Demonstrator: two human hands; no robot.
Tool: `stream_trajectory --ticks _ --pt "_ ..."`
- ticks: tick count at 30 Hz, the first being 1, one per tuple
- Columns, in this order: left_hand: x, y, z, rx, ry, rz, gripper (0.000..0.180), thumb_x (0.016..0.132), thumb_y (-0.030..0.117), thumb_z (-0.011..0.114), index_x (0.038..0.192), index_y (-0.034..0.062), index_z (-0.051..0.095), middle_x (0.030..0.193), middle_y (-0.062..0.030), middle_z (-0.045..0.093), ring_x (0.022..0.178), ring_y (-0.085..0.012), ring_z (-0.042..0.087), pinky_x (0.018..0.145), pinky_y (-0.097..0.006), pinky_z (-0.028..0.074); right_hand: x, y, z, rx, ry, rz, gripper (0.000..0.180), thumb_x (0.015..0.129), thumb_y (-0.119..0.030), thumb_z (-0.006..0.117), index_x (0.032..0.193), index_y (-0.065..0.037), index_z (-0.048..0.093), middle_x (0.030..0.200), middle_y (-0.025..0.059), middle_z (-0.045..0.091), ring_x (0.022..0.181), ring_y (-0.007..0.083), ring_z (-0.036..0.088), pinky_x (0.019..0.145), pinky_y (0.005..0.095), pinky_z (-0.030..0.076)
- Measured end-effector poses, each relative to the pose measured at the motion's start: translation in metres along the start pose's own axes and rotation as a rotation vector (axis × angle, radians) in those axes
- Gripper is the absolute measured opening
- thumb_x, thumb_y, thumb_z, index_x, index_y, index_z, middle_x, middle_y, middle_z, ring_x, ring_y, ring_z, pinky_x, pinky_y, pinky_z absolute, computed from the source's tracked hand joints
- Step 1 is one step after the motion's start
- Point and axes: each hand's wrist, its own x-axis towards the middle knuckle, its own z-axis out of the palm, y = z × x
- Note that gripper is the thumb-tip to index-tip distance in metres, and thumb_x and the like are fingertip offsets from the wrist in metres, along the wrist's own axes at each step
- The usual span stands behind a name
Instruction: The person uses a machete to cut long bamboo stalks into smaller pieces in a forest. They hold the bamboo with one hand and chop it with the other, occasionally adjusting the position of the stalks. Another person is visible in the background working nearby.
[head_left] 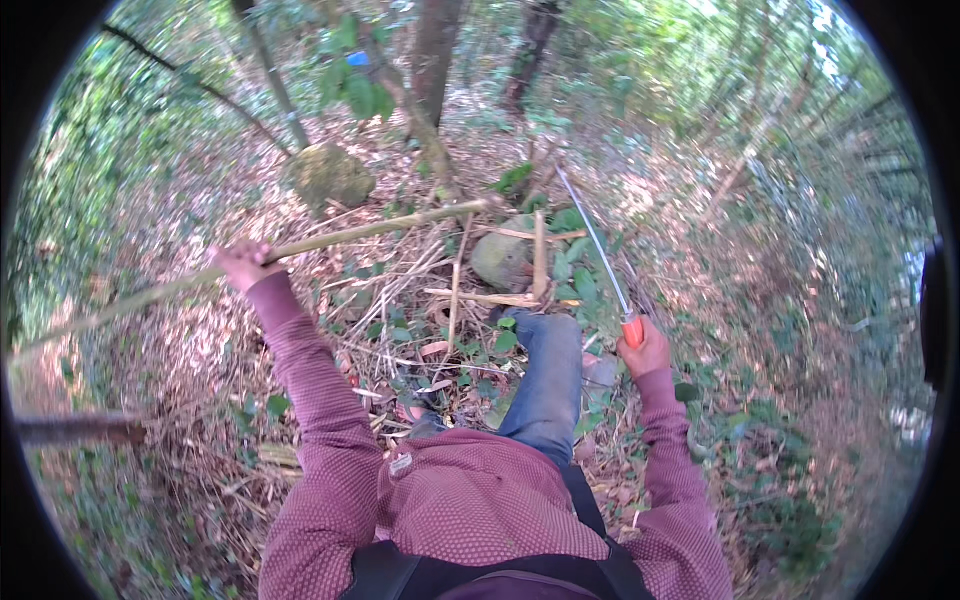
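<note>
My left hand (243, 264) is closed around a long, thin wooden pole (370, 231), stretched out to the left. The pole runs from the left rim up to a cut-looking end above a mossy stone. In my right hand (645, 350), at the right, is the orange handle of a machete (597, 237). Its long, narrow blade points forward and slightly left, apart from the pole. The mossy stone (500, 260) sits ahead of my knee, with short cut pieces of stick (540, 255) lying on and around it.
A larger rough rock (330, 176) lies at the far left, near tree trunks (437, 60). Dry leaves, twigs and green creepers cover the ground. A dark log end (80, 431) juts in from the left rim. My jeans-clad leg (545, 380) is bent near the stone.
</note>
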Motion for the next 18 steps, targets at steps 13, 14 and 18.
stream_trajectory --ticks 13,14,18 --pt "-0.073 -0.038 -0.15 -0.286 -0.013 -0.479 0.033 0.091 0.037 0.04 0.067 0.0148 0.037 0.045 0.0067 0.03 0.037 -0.0066 0.031 0.037 -0.023 0.033 0.019 -0.06 0.062 0.026 -0.489 -0.512 0.04 0.061 -0.012 0.068 0.097 -0.001 0.055 0.085 0.0158 0.059 0.08 0.0346 0.057 0.072 0.0383 0.045" --pt "-0.078 -0.044 -0.162 -0.229 0.059 -0.523 0.031 0.091 0.036 0.04 0.07 0.0146 0.038 0.045 0.0063 0.031 0.037 -0.0068 0.031 0.037 -0.023 0.033 0.016 -0.052 0.065 0.039 -0.556 -0.515 0.036 0.062 -0.012 0.068 0.093 -0.001 0.054 0.081 0.0141 0.059 0.075 0.0314 0.058 0.069 0.0371 0.046" --pt "-0.093 -0.076 -0.209 -0.119 0.176 -0.61 0.034 0.087 0.042 0.048 0.076 0.011 0.041 0.047 0.0039 0.033 0.038 -0.0088 0.033 0.04 -0.027 0.036 -0.001 -0.021 0.07 0.246 -0.904 -0.257 0.027 0.065 -0.006 0.065 0.09 -0.001 0.055 0.077 0.0082 0.06 0.067 0.0163 0.058 0.06 0.0304 0.047"
